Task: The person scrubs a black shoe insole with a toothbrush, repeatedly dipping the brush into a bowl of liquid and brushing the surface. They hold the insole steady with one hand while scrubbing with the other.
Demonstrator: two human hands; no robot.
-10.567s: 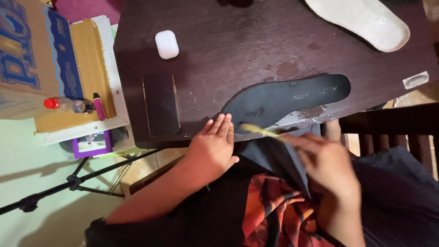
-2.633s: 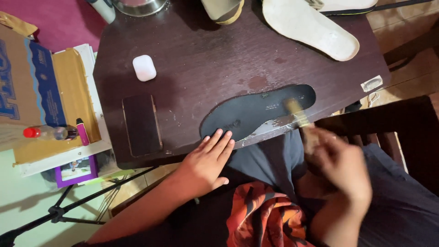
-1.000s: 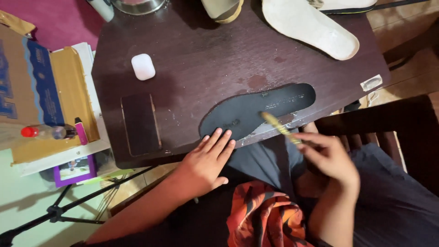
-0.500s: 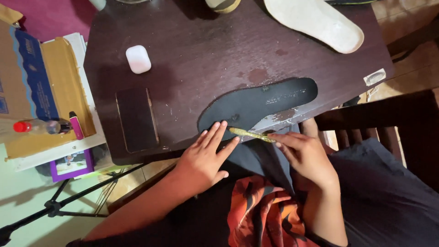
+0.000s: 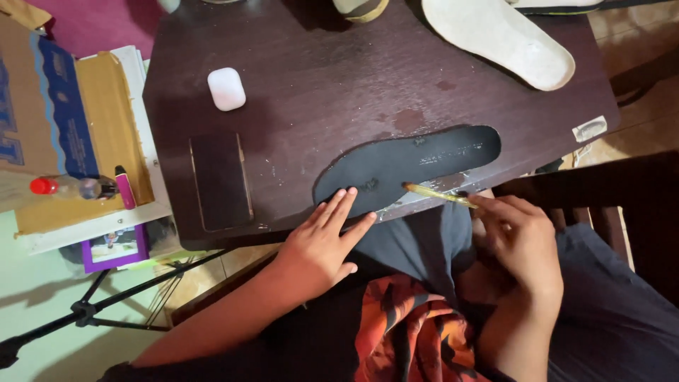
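Dark brown wooden table (image 5: 339, 64), worn and smudged with pale specks near its front edge, seen from above; pale floor at lower left with a black tripod (image 5: 85, 311) on it, well to the left of the left hand. Beyond both hands, at the far right of the tabletop, lies a white shoe sole (image 5: 498, 39). Far from the left hand and forward of it sits a small white rounded case (image 5: 226, 88); nearer, just left of that hand, a dark phone (image 5: 221, 182) lies flat. Off the table's left side: a cardboard box (image 5: 42, 106), a small clear bottle with red cap (image 5: 67, 187), a pink marker (image 5: 124, 187). The black insole (image 5: 403, 166) lies flat along the front edge, between and just ahead of the two hands. Left hand (image 5: 322, 244) is open, fingers spread flat, fingertips pressing on the insole's rounded left end, gripping nothing. Right hand (image 5: 520, 237) is loosely curled, pinching a thin yellowish brush (image 5: 431, 194) between thumb and fingertips; its tip rests at the insole's near edge around the middle. Dark chair (image 5: 601, 194) sits just right of the right hand.
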